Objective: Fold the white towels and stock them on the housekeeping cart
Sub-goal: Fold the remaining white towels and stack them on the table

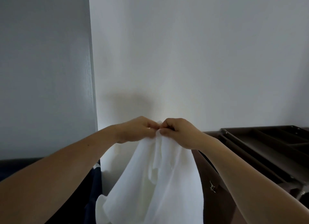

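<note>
Bare to the fingertips, the left forearm, with a tiny dark spot near the wrist, enters from 8 o'clock and the right forearm from 4 o'clock, ending in the bare left hand and right hand.

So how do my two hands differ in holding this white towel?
The left hand shows mostly its back, fingertips hidden in the towel; the right hand shows its thumb pressed on the cloth. The left reaches in beside the grey panel, the right beside the dark tray. Both pinch the towel's top edge, almost touching.
</note>
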A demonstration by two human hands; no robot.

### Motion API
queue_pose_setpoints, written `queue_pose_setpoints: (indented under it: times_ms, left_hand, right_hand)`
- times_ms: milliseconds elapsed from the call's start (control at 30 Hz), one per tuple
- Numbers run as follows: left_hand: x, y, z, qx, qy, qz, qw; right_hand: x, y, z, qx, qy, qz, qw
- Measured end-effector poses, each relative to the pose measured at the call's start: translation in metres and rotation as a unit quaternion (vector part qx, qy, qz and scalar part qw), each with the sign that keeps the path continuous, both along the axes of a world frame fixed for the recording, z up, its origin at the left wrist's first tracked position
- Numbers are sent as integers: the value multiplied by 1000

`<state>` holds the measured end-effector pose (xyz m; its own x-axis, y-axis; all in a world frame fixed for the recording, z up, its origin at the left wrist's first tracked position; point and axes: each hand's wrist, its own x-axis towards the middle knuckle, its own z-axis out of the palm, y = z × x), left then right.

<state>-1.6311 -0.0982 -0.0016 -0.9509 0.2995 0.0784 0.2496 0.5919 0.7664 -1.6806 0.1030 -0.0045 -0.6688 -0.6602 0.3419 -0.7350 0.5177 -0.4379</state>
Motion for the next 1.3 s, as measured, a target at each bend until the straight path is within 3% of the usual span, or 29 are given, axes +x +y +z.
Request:
queue_pose_setpoints:
  times_ms: [100, 300, 400, 533, 733, 1067, 1300]
  left_hand:
    - [2, -3, -3, -41, -50, -54, 996]
    - [-6, -5, -10, -63, 19, -49, 997]
    - [-7, -7, -5, -86, 4, -42, 995]
    - [2, -13, 15, -99, -80, -69, 990]
    - [10, -12, 7, 30, -260, -105, 959]
    - [12, -6, 4, 50, -171, -78, 981]
    - [8, -13, 7, -18, -214, -100, 972]
  right_hand:
    - [4, 1, -2, -14, -26, 20, 999]
    - [9, 5, 2, 27, -38, 31, 998]
    - [10, 9, -1, 37, -67, 13, 997]
    - [21, 13, -14, 76, -84, 30, 993]
    - [26, 16, -13, 0, -143, 57, 988]
    - [16, 13, -9, -61, -245, 68, 965]
    - [10, 11, -9, -47, -218, 73, 972]
